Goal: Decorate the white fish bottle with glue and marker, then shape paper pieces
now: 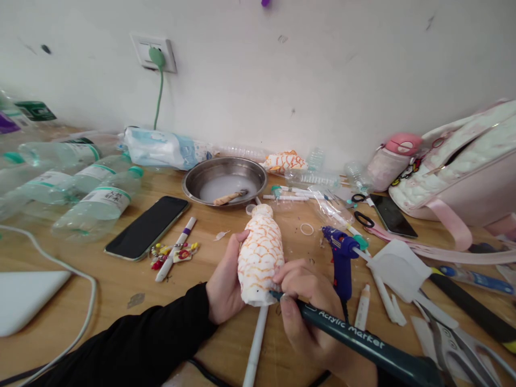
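Observation:
A white bottle-shaped piece (262,247) with orange scale lines lies in the middle, its narrow neck pointing away from me. My left hand (228,279) is closed around its left side. In my right hand (308,301) is a dark teal acrylic marker (346,330), its tip at the lower white edge of the piece. Two small dark dots show near that edge. A white stick (256,344) runs from under the piece towards me. Some fingers of my right hand rest against the piece's right side.
Behind stands a metal bowl (193,185) with cloudy liquid and a brush (229,198). Clear plastic bottles (107,201) and a phone (147,227) lie left. To the right are a blue glue gun (341,258), scissors (447,344) and a pale bag (455,172).

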Motion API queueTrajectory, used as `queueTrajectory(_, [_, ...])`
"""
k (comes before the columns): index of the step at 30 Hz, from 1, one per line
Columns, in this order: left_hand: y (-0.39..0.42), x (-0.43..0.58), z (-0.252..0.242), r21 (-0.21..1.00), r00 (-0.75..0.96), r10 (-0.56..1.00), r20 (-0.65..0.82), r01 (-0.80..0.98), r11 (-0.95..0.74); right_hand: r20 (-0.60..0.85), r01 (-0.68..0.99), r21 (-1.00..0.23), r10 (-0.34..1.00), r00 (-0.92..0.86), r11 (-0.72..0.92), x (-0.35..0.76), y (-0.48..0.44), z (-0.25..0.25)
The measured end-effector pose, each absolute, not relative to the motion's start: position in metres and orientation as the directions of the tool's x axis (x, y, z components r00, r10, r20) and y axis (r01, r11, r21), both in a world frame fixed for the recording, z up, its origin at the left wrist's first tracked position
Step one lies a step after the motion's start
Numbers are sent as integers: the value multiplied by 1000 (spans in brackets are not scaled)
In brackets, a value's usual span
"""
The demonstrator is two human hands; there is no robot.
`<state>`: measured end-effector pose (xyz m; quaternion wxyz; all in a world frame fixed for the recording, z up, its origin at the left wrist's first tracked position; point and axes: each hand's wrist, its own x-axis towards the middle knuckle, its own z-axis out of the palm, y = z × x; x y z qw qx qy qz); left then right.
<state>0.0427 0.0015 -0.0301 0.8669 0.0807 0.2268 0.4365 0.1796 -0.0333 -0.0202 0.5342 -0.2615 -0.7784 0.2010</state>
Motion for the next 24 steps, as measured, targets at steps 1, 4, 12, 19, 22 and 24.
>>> queueTrajectory(1, [1, 43, -30, 337, 513, 792, -332, -719, 608, 727, 197, -588, 619, -297, 785, 180, -33, -20])
queueTrajectory(4, [1, 43, -28, 335, 504, 786, -358, -717, 612, 727, 204, -585, 619, -298, 785, 180, -33, -21])
queueTrajectory(12, [2, 43, -30, 352, 522, 785, -335, -703, 618, 725, 207, -595, 630, -279, 777, 179, -34, -21])
queueTrajectory(19, [1, 41, -31, 373, 527, 783, -330, -689, 621, 719, 217, -593, 631, -291, 775, 180, -33, -22])
queueTrajectory(22, [1, 42, -30, 383, 520, 786, -336, -687, 618, 722, 241, -574, 623, -302, 782, 180, -33, -21])
queueTrajectory(24, [1, 42, -29, 383, 513, 787, -342, -689, 616, 727, 263, -556, 614, -307, 789, 180, -33, -19])
